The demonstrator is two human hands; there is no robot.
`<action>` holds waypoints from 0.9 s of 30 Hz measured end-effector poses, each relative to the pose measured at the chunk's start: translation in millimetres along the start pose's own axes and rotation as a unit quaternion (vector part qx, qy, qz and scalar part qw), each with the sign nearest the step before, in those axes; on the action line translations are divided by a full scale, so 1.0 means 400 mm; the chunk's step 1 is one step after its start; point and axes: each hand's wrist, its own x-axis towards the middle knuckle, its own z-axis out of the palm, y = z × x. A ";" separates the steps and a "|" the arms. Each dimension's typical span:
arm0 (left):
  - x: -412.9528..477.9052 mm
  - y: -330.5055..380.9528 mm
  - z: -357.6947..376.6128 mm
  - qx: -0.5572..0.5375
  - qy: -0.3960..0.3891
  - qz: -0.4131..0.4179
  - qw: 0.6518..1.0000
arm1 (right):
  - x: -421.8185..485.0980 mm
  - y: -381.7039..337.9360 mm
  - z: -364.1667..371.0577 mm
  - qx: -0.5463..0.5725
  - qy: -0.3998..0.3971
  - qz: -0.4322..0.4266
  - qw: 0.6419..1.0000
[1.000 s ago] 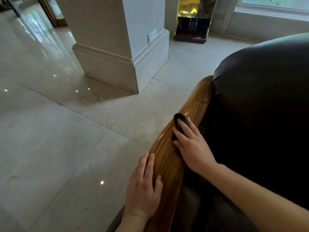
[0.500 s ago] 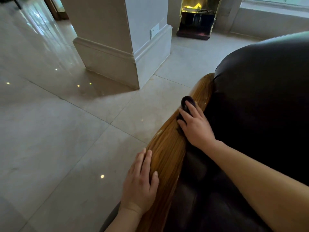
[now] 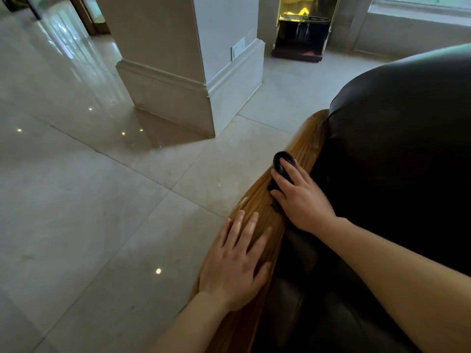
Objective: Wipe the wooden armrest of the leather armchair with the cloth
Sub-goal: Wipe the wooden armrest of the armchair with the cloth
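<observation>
Mostly hidden, cloth point(image 3: 282, 159) seemingly under right hand point(image 3: 303, 200).

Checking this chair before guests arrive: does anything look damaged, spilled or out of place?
Nothing stands out. The wooden armrest looks glossy and intact, the right hand presses the dark cloth on it, the left hand lies flat nearer, and the floor shows only light reflections.
</observation>
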 end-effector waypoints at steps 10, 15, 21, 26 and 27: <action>-0.009 -0.011 -0.007 -0.067 0.002 -0.003 0.998 | 0.138 0.046 -0.046 -0.096 0.051 -0.020 0.994; -0.007 -0.009 -0.012 -0.054 0.003 -0.005 0.999 | 0.085 0.085 -0.039 -0.039 -0.022 -0.084 0.995; -0.004 -0.016 0.001 -0.074 0.046 0.009 0.996 | 0.277 0.221 -0.078 -0.023 -0.042 0.104 0.993; -0.002 -0.023 0.001 -0.071 0.050 0.015 0.996 | 0.302 0.206 -0.057 -0.013 0.011 0.137 0.990; -0.001 -0.023 -0.001 -0.070 0.048 0.015 0.996 | 0.284 0.194 -0.053 -0.012 0.042 0.123 0.991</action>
